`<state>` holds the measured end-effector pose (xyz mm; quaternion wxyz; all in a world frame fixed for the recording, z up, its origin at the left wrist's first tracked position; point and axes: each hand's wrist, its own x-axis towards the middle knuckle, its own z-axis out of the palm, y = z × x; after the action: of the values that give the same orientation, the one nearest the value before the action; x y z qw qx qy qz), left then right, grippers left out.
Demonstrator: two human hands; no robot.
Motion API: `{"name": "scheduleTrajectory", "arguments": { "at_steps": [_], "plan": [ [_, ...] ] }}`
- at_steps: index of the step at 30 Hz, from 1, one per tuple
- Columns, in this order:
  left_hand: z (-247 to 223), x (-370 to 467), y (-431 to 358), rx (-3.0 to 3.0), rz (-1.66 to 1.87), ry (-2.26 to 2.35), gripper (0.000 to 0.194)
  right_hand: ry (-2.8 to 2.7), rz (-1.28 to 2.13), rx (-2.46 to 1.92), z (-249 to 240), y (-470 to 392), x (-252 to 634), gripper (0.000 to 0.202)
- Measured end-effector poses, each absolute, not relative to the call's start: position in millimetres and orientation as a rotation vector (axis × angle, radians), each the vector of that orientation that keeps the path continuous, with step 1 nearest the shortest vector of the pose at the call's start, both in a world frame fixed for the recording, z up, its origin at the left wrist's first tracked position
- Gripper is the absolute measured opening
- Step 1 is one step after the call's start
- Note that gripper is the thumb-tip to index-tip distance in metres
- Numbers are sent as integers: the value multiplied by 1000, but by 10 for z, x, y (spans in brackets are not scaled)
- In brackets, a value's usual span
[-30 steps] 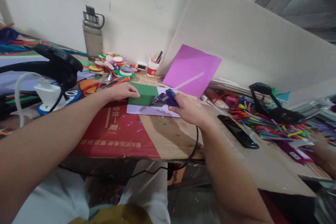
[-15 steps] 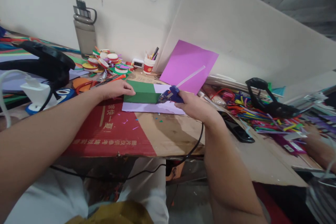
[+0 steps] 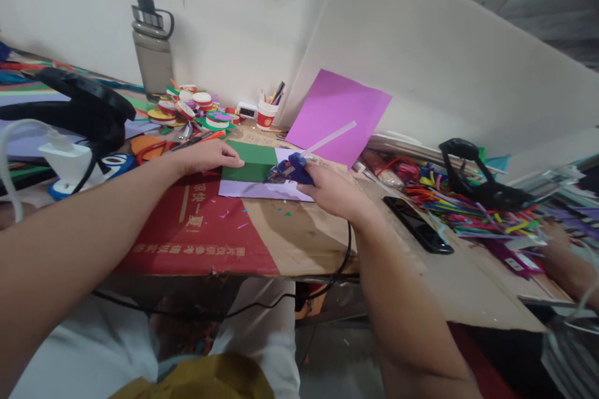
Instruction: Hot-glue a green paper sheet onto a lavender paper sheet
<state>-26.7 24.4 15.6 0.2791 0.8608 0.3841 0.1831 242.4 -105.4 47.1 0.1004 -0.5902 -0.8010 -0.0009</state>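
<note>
A folded green sheet (image 3: 253, 154) lies on a pale lilac sheet (image 3: 253, 191), on the cardboard in front of me. My left hand (image 3: 210, 156) pinches the green sheet at its left end, thumb along the fold. In my right hand (image 3: 333, 188) is a blue hot glue gun (image 3: 296, 166), fingers closed round its handle. A clear glue stick (image 3: 330, 138) juts from its back, up and to the right. The gun's nozzle is at the right part of the green sheet's front strip; whether it touches is too blurred to tell.
A purple sheet (image 3: 339, 115) leans behind. Leftward stand ribbon rolls (image 3: 203, 100), a water bottle (image 3: 154, 59) and orange-handled scissors (image 3: 213, 135). Rightward lie a phone (image 3: 418, 224) and pipe cleaners (image 3: 449, 209). The gun's black cable (image 3: 347, 255) hangs over the front edge. Another person's hand (image 3: 559, 243) is far right.
My right hand has moved the glue gun leftward along the green sheet's front strip. My left hand keeps its hold at the left end.
</note>
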Motion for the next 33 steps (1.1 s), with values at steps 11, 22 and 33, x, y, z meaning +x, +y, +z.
{"name": "scheduleTrajectory", "arguments": {
  "at_steps": [11,22,33],
  "plan": [
    [124,-270,245,2267,452,971,43,-2350,148,-1539,251,-1006,2084,28],
    [79,-269,286,2246,492,962,39,-2334,197,-1547,228,-1011,1889,30],
    [80,-270,290,2246,516,960,41,-2400,264,-1481,285,-1041,1872,31]
  ]
}}
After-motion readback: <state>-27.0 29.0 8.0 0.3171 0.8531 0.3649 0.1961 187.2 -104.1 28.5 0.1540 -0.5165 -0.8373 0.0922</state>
